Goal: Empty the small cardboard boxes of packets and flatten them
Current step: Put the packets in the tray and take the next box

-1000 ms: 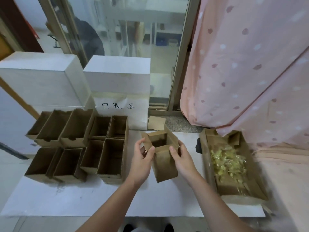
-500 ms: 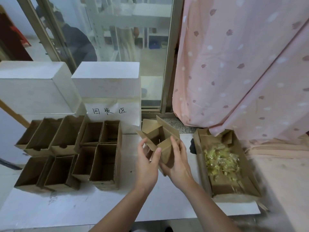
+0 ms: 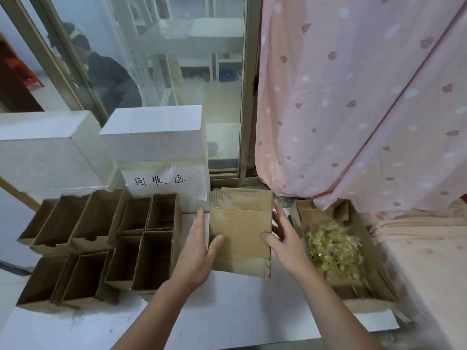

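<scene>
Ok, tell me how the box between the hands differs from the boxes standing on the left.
The flattened box lies collapsed flat on the white table, while the open boxes stand upright as hollow tubes.

The flattened box lies between the left hand and the right hand, thumbs on it; no hand touches the open boxes.

The flattened box lies alone; the open boxes are packed side by side in rows.

Both are plain brown cardboard with no packets visible inside.
</scene>
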Demonstrator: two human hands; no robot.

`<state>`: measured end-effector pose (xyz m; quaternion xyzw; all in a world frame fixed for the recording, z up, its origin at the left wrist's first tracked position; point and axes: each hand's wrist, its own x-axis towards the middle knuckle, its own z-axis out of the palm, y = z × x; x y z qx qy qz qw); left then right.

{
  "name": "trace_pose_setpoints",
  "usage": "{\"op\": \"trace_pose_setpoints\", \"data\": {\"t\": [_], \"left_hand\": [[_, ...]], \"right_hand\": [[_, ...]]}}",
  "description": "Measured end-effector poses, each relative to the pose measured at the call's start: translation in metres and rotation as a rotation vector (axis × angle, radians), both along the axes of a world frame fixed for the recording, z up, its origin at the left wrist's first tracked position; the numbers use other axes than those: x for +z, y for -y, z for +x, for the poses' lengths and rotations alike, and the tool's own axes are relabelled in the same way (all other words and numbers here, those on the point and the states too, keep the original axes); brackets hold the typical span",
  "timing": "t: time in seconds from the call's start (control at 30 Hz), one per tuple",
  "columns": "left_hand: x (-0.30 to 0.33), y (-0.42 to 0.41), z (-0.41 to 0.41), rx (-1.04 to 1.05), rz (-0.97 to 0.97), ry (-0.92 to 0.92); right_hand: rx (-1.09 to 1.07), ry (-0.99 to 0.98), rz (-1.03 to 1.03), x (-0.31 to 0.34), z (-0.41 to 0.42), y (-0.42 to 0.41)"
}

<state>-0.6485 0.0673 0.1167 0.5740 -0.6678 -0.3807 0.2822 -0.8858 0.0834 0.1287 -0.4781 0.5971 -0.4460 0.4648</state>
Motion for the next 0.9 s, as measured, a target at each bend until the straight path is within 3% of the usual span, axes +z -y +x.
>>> {"op": "trace_pose_setpoints", "data": {"t": [0.1,0.3,0.6,0.9], "left_hand": [[0.005,0.001,-0.004,-0.070,0.011,-0.041],[0.008,0.000,-0.016,0.010,-0.013,-0.037],[0.010,0.012,-0.014,0.005,-0.124,0.068],[0.008,0.019,-0.013,0.062,-0.097,0.128]], "right_hand": [[0.030,0.031,0.044,0.006,0.002,0.005],[0.074,-0.033,0.097,0.005,0.005,0.013],[0.081,-0.396,0.021,0.004,0.009,0.016],[0.055,-0.335,-0.017,0.008,0.020,0.018]]}}
